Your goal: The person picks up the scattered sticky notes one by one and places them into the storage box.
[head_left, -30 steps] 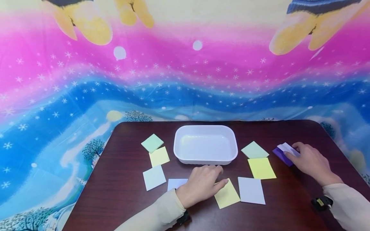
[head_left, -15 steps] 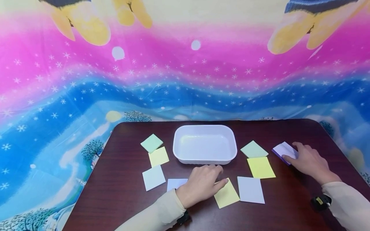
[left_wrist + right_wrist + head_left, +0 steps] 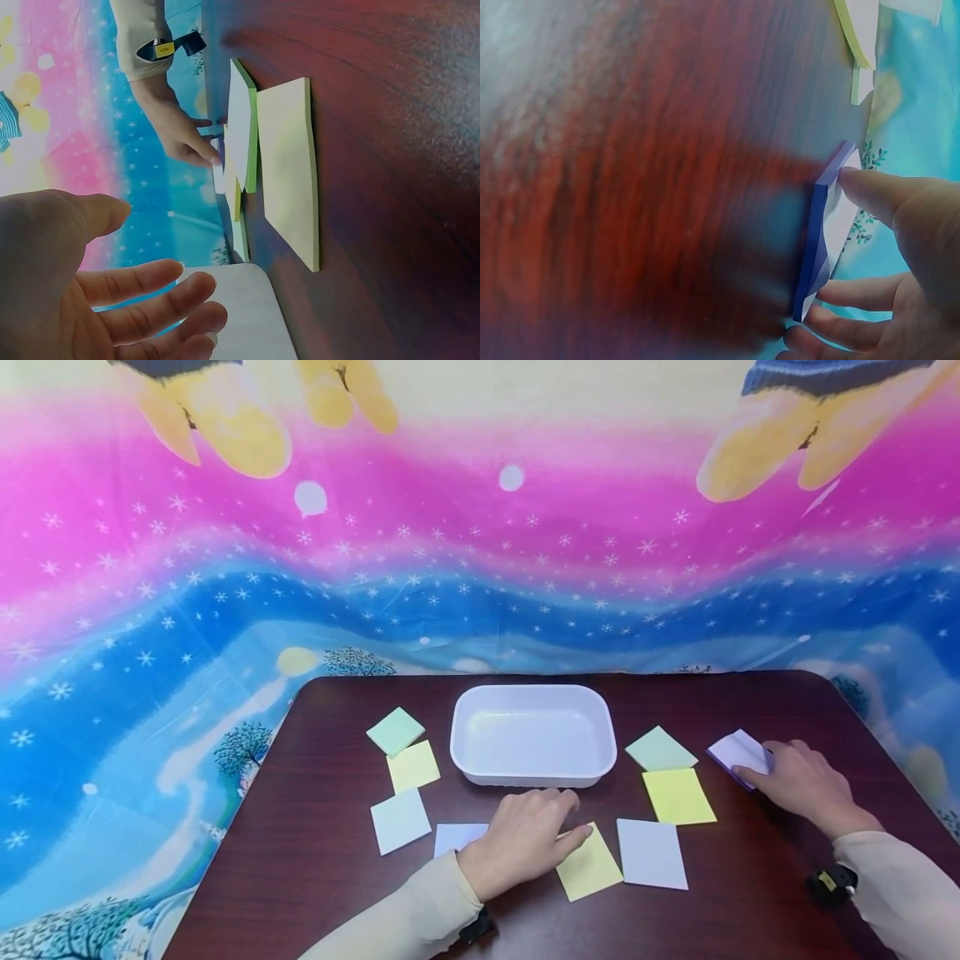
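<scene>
At the right of the table, my right hand [image 3: 810,789] holds a purple sticky note pad [image 3: 810,247] between thumb and fingers. A pale lilac sheet [image 3: 737,750] covers the pad's top, slightly buckled, with the thumb on it. The fingertips sit at the pad's other edge. My left hand [image 3: 521,839] hovers over the front middle of the table, fingers loosely bent around nothing in the left wrist view. Below its thumb lies a pale yellow sticky note pad [image 3: 590,872]. A lilac pad [image 3: 457,837] is partly hidden behind the left hand.
A white plastic tray [image 3: 534,772] stands at the back middle. Left of it lie green [image 3: 395,732], yellow [image 3: 414,767] and pale blue [image 3: 401,821] pads. Right of it are green [image 3: 660,749], bright yellow [image 3: 679,797] and white [image 3: 652,854] pads.
The pale sheet, earlier lying partly across the purple pad, now covers its top. My right fingers have lowered a little towards the pad's edge. My left hand has stayed still.
</scene>
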Tool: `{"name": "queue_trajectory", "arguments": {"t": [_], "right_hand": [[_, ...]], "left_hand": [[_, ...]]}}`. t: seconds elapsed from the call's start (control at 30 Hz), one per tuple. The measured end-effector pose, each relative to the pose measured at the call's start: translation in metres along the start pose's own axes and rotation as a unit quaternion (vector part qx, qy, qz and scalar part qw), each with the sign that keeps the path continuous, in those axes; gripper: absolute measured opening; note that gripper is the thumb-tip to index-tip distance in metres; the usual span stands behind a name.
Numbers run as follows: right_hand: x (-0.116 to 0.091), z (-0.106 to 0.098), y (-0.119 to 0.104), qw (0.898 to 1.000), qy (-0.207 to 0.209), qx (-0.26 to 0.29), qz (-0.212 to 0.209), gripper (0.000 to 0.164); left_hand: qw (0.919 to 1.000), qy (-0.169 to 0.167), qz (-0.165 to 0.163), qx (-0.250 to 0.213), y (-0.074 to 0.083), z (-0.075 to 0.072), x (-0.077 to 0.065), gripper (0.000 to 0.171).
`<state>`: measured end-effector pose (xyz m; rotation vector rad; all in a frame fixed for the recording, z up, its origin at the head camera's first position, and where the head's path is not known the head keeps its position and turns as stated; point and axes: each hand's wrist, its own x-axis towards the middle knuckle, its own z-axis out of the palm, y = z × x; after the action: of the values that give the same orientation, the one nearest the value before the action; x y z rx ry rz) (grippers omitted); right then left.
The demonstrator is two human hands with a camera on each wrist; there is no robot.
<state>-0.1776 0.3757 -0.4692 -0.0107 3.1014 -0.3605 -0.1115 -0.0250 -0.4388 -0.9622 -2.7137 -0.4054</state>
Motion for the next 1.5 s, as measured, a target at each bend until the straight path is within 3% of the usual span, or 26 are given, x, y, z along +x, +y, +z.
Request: {"name": "queue_trajectory", "arguments": {"t": [0.37, 0.73, 0.87, 1.1, 1.5], "right_hand": [[0.002, -0.001, 0.001, 1.0, -0.001, 0.005, 0.007, 0.099], [0.005, 0.001, -0.005, 0.998, 0.012, 0.053, 0.039, 0.098], [0.006, 0.002, -0.006, 0.997, 0.027, 0.065, 0.028, 0.098], [0.01, 0.004, -0.007, 0.992, 0.066, 0.105, -0.033, 0.079], [0.007, -0.001, -0.016, 0.988, 0.059, 0.14, -0.02, 0.079]], "left_hand": [[0.9999, -0.009, -0.007, -0.005, -0.001, 0.003, 0.0, 0.028], [0.9998, -0.017, -0.008, -0.007, -0.002, 0.004, -0.001, 0.027], [0.9998, -0.017, -0.007, -0.005, -0.002, 0.005, -0.001, 0.027], [0.9998, -0.016, -0.006, -0.003, -0.004, 0.005, -0.002, 0.027], [0.9998, -0.021, -0.005, 0.004, -0.004, 0.005, -0.002, 0.028]]}}
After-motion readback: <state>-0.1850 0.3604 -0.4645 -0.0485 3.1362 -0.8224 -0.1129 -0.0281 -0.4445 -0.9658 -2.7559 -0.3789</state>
